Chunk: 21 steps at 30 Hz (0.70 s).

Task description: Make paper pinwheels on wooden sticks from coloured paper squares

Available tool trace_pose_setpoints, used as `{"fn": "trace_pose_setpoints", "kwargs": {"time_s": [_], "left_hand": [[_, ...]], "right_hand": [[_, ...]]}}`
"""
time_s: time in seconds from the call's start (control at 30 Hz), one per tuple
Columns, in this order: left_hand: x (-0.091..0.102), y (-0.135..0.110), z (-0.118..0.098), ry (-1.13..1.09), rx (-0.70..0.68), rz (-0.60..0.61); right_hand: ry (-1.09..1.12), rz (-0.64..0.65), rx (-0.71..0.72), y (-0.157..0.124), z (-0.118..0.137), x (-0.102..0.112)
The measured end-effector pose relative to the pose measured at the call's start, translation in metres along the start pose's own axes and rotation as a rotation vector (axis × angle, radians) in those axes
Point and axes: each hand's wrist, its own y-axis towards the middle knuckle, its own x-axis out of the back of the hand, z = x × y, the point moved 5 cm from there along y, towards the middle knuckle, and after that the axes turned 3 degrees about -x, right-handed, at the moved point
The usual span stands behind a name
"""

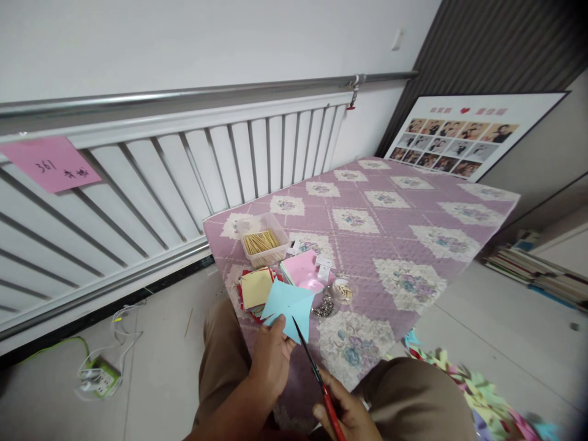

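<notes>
A square of light blue paper [289, 301] is pinched in my left hand [272, 354], thumb on top and fingers underneath. Slits run inward from the paper's corners. My right hand [344, 407] grips a pair of scissors [327, 395] by the red handles. The dark blades point up and left, their tips at the paper's lower right part. Just beyond the paper lie a stack of coloured paper squares [257, 288], pale yellow on top, and some pink paper [301, 267]. Right of the paper are a small pile of metal pieces [324, 304] and a round clear container [343, 291] with gold-coloured pieces.
A clear plastic box [278, 252] of thin wooden sticks [261, 242] stands on the flowered tablecloth [367, 245]. Behind it runs a white radiator [257, 153]. Cut coloured paper pieces [487, 392] lie on the floor at right; a power strip [103, 378] with cables lies at left.
</notes>
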Motion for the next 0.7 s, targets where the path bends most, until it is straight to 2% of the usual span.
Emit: {"fn": "trace_pose_setpoints", "kwargs": {"time_s": [0.13, 0.37, 0.7], "left_hand": [[-0.001, -0.001, 0.000, 0.011, -0.003, 0.014], [-0.004, -0.002, -0.003, -0.020, 0.003, 0.004], [-0.002, -0.001, -0.003, -0.016, 0.002, 0.000]], "right_hand": [[-0.014, 0.009, -0.017, 0.000, -0.007, 0.000], [-0.131, 0.012, 0.039, -0.001, -0.018, -0.001], [-0.103, 0.035, 0.040, 0.000, -0.009, 0.001]]}}
